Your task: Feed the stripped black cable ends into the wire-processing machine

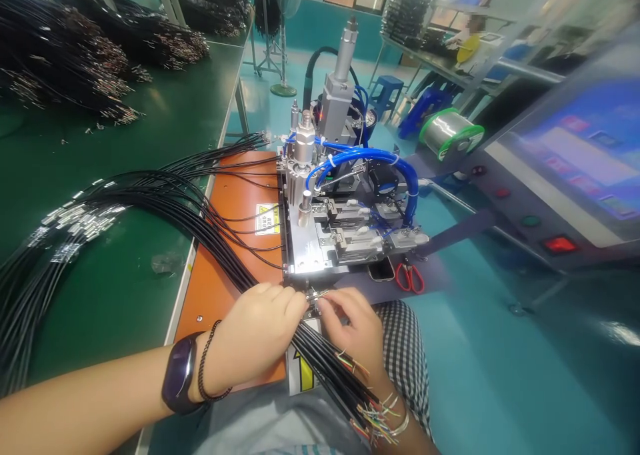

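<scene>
My left hand (260, 331), with a dark band on its wrist, is closed over a bundle of black cables (220, 245) at the machine's front edge. The cables run from the upper left, under that hand, and down over my lap. Their free ends (373, 418) show stripped, coloured wires. Close beside it, my right hand (357, 325) pinches thin bare wires (319, 295) between thumb and forefinger. Both sets of fingertips nearly meet there, hiding part of the wires. Just beyond them stands a metal machine (307, 248) with clamps and blue air hoses (395, 161).
An orange board (240, 195) with several cables across it lies left of the machine. More cable bundles (75, 61) rest on the green table (150, 135). Red-handled scissors (410, 277), a phone (381, 269), a solder wire spool (451, 133) and a control screen (585, 141) are on the right.
</scene>
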Available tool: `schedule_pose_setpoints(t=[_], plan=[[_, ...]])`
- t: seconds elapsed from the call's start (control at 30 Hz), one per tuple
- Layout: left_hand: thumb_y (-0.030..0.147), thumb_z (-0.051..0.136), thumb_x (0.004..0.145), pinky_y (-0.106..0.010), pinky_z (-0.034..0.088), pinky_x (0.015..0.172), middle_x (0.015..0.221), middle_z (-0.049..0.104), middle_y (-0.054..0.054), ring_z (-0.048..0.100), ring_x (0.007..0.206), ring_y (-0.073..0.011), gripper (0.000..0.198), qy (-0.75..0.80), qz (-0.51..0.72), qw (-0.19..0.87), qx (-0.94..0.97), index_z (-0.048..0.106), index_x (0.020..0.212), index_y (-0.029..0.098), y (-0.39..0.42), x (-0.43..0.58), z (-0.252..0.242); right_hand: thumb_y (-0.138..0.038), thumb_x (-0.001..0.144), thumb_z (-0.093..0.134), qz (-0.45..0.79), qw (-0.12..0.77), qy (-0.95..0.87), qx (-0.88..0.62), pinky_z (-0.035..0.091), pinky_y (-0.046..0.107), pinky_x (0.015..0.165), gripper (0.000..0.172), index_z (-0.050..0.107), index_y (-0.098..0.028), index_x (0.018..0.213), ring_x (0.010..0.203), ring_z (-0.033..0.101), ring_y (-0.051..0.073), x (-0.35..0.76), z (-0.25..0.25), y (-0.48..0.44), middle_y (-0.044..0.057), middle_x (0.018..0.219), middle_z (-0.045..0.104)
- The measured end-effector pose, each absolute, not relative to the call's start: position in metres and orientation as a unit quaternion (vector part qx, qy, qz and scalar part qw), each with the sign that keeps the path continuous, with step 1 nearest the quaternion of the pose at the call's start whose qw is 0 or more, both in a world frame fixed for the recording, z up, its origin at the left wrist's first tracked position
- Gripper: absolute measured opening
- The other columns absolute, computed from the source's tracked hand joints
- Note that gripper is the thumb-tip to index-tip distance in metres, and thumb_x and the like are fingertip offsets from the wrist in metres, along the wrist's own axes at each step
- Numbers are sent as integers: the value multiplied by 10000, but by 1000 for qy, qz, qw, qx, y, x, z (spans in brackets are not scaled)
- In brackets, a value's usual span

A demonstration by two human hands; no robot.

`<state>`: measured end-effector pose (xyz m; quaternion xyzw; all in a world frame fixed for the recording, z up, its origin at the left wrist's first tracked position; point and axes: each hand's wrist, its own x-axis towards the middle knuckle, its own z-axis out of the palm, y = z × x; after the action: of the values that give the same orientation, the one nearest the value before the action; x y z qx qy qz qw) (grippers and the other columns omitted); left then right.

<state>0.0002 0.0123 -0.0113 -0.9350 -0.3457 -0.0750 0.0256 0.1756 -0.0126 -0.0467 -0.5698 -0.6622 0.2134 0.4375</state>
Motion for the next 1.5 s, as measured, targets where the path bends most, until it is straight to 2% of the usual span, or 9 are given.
schedule_pose_setpoints(t=[0.13, 0.3, 0.5, 0.67, 0.8, 0.93, 1.13, 1.27, 1.5], plan=[[62, 482, 797, -342, 365, 585, 713, 489, -15, 451, 631, -199, 119, -347, -64, 23, -935, 467, 792, 180, 12, 2, -11, -171, 894, 527, 195, 432, -690, -547, 426, 265, 678, 134, 648, -186, 839, 734, 555, 142, 174, -44, -16, 11, 772, 624], [79, 460, 819, -350, 372, 595, 745, 498, -14, 454, 661, -197, 104, -326, -55, 0, -944, 487, 816, 179, 15, 2, -9, -154, 905, 499, 238, 428, -693, -529, 431, 272, 733, 149, 645, -182, 894, 803, 557, 150, 179, -42, -12, 25, 841, 630], [97, 448, 826, -363, 414, 673, 881, 528, -40, 482, 787, -203, 176, -339, -6, -43, -940, 542, 961, 161, 15, 3, 0, -174, 908, 495, 244, 337, -763, -494, 402, 309, 754, 131, 625, -180, 895, 817, 518, 178, 187, -46, -5, 36, 849, 608], [58, 450, 822, -356, 426, 720, 997, 534, -79, 493, 858, -205, 312, -352, -11, -17, -936, 534, 1111, 139, 15, 1, -3, -254, 909, 517, 290, 336, -671, -594, 379, 278, 644, 192, 565, -183, 738, 710, 503, 161, 183, -51, -6, 9, 733, 557], [45, 441, 808, -363, 424, 675, 909, 533, -53, 483, 792, -203, 363, -344, -5, -29, -939, 526, 1144, 152, 17, 0, -3, -232, 905, 473, 367, 323, -647, -585, 391, 263, 636, 169, 547, -188, 759, 698, 500, 151, 185, -50, -4, 1, 746, 540], [69, 424, 821, -381, 423, 652, 905, 523, -31, 485, 798, -216, 383, -337, 5, -34, -941, 514, 1169, 201, 19, 3, -2, -226, 873, 458, 428, 335, -600, -587, 402, 265, 655, 143, 548, -189, 769, 716, 507, 155, 186, -52, -1, 0, 763, 546], [62, 436, 804, -386, 422, 638, 884, 513, -20, 489, 796, -217, 408, -339, 21, -34, -940, 504, 1182, 200, 21, 4, -2, -252, 817, 510, 542, 361, -500, -571, 367, 235, 615, 110, 537, -182, 736, 664, 468, 132, 188, -64, 5, -33, 687, 503], [69, 446, 813, -381, 418, 644, 898, 515, -23, 492, 807, -215, 392, -340, 20, -26, -940, 503, 1177, 202, 20, 5, -3, -267, 784, 556, 574, 380, -472, -551, 351, 220, 592, 99, 547, -178, 743, 639, 439, 119, 191, -69, 9, -41, 664, 471], [85, 438, 832, -370, 401, 638, 891, 504, -33, 480, 773, -207, 368, -343, 21, -6, -939, 505, 1168, 217, 21, 5, -6, -305, 779, 587, 594, 391, -459, -532, 378, 228, 593, 141, 550, -173, 746, 642, 466, 122, 192, -76, 11, -30, 673, 498]])
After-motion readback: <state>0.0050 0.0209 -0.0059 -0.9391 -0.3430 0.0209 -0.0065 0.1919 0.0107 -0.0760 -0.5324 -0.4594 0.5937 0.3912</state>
